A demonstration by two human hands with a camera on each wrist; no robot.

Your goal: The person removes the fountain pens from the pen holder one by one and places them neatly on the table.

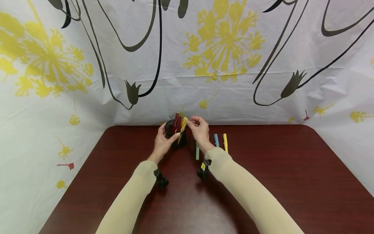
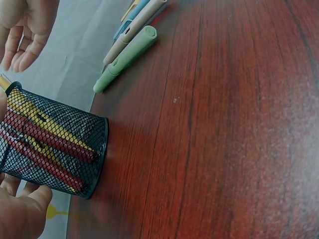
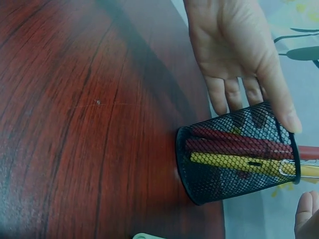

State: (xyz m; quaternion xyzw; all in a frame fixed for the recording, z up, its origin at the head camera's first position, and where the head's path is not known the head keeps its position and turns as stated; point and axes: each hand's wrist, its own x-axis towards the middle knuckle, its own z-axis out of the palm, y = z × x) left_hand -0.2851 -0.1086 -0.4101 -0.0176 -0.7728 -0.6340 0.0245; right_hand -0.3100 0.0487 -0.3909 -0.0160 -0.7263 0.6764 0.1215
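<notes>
A black wire-mesh pen holder [image 3: 219, 191] stands upright near the table's far edge. My left hand [image 1: 162, 143] grips it from the left, thumb at the rim and fingers round the far side. Red pens [image 1: 176, 123] and yellow pens [image 1: 183, 123] lean inside, their upper ends above the rim. Just right of the rim is my right hand [image 1: 200, 131], fingers loosely bent and nothing held in them. In the left wrist view, a gap shows between those fingertips and the yellow pen end [image 2: 4, 81].
On the dark red wooden table [image 1: 181, 201], right of the holder, lie a green pen [image 2: 127, 57], a beige pen [image 2: 137, 29], a blue pen [image 1: 216, 139] and another yellow pen [image 1: 225, 142]. A flower-patterned white sheet [image 1: 163, 104] hangs behind the table.
</notes>
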